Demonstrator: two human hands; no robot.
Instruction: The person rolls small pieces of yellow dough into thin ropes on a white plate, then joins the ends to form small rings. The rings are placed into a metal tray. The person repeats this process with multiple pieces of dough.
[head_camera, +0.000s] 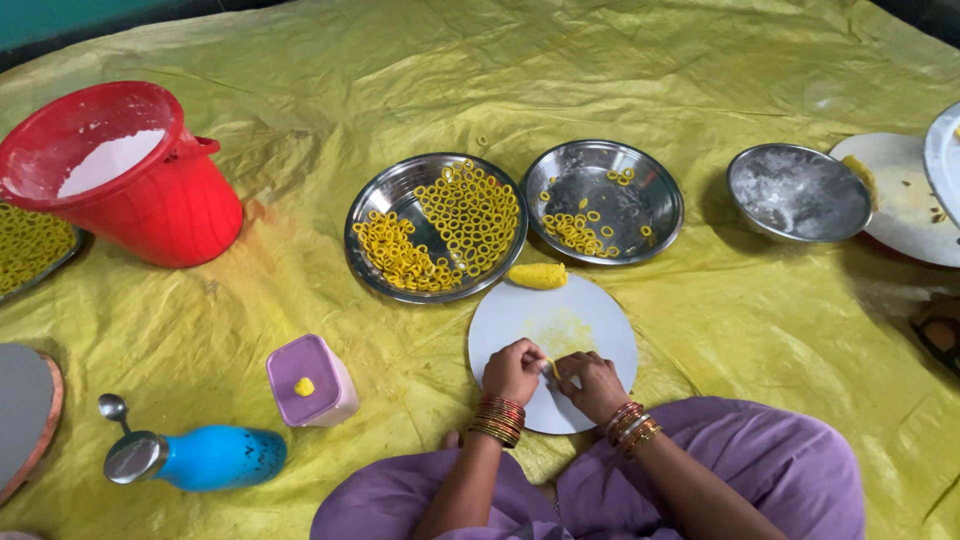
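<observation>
Both hands (555, 372) pinching dough strip (554, 368), fingertips meeting

Two steel plates of yellow rings (436, 228) (604, 201) and a dough lump (537, 276) block the far side of the round board (590, 325); bare yellow sheet (760, 300) lies open to its right.

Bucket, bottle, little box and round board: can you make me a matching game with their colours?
Things:
1. bucket
2. bottle
3. small box
4. round board

Colours:
A. white
B. purple
C. red
D. blue

Pairs: 1-C, 2-D, 3-B, 4-A. Both hands, left hand and right hand, pinch a bit of yellow dough over the board.
</observation>
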